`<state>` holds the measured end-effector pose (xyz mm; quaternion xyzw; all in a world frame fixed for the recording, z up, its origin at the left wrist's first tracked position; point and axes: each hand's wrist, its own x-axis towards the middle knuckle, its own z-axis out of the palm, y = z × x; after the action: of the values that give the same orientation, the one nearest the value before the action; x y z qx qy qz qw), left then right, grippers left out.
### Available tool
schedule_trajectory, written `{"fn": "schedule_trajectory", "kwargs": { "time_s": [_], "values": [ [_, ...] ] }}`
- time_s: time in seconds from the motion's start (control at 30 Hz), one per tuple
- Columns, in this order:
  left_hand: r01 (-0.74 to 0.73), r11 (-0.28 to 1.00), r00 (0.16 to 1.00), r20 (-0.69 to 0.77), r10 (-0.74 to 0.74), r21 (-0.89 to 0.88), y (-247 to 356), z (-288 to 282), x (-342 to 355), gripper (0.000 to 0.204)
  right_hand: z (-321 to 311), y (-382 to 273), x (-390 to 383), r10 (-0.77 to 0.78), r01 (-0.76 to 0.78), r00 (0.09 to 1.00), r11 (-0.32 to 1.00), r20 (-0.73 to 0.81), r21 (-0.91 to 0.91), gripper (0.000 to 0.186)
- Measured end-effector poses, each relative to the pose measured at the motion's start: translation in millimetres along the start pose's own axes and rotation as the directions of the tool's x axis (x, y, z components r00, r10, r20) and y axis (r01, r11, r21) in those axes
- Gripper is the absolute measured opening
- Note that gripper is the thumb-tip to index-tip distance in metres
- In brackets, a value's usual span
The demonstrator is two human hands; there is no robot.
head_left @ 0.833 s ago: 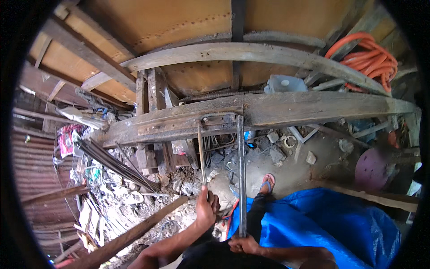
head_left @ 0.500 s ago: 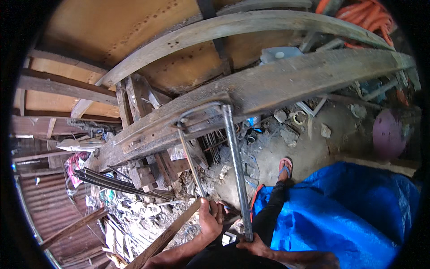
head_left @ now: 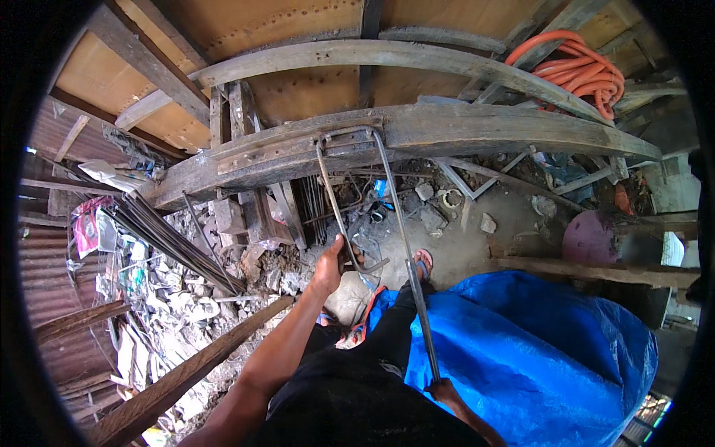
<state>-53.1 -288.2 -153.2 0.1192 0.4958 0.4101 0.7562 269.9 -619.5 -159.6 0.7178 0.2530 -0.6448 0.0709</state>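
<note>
A bent steel rod (head_left: pixel 332 192) lies across a wooden beam (head_left: pixel 514 127), with two legs reaching toward me. My left hand (head_left: pixel 329 264) is closed round the left leg, just above its hooked lower end. Over the lower part of the right leg (head_left: pixel 392 192) sits a grey metal pipe (head_left: pixel 421 322), slanting down to my right. My right hand (head_left: pixel 445 390) grips the pipe's near end, above a blue tarp. A small wooden block (head_left: pixel 272 149) is fixed on the beam beside the rod's bends.
Long dark rods (head_left: pixel 167 240) lean at the left over rubble and litter. A wooden pole (head_left: pixel 201 361) slants beside my left arm. The blue tarp (head_left: pixel 536 357) spreads at the right. A coiled orange hose (head_left: pixel 581 71) hangs at the back right.
The pipe has slid down the right leg toward me, baring its upper part. My right hand has moved back and right with it. The view has shifted, and the left hand still holds the left leg.
</note>
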Motion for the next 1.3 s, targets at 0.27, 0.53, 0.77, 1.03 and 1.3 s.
{"fn": "schedule_trajectory", "kwargs": {
  "time_s": [0.27,0.53,0.77,1.03,1.3],
  "values": [
    [0.078,0.997,0.997,0.019,-0.078,-0.01,22.4,-1.1,-17.4,0.043,42.9,-9.2,-36.1,-0.069,0.074,0.986,0.997,-0.151,0.032,0.031],
    [0.021,0.979,0.992,-0.12,-0.046,-0.205,22.8,36.4,-34.5,0.038,-34.3,-117.7,-44.9,-0.32,0.325,0.946,0.932,-0.057,0.163,0.017],
    [0.202,0.846,0.977,0.161,-0.139,-0.494,27.1,43.7,-35.5,0.045,-55.2,-213.7,-39.5,-0.171,0.166,0.984,0.982,0.044,0.093,0.039],
    [0.341,0.822,0.912,0.374,-0.171,-0.457,43.2,21.9,-31.6,0.048,-12.3,-218.4,-47.3,-0.088,0.117,0.965,0.987,-0.248,0.107,0.038],
    [0.439,0.825,0.843,0.481,-0.241,-0.356,67.9,-4.6,-37.2,0.049,3.4,-225.7,-60.4,0.05,-0.002,0.979,0.971,-0.196,0.24,0.038]
  ]
}}
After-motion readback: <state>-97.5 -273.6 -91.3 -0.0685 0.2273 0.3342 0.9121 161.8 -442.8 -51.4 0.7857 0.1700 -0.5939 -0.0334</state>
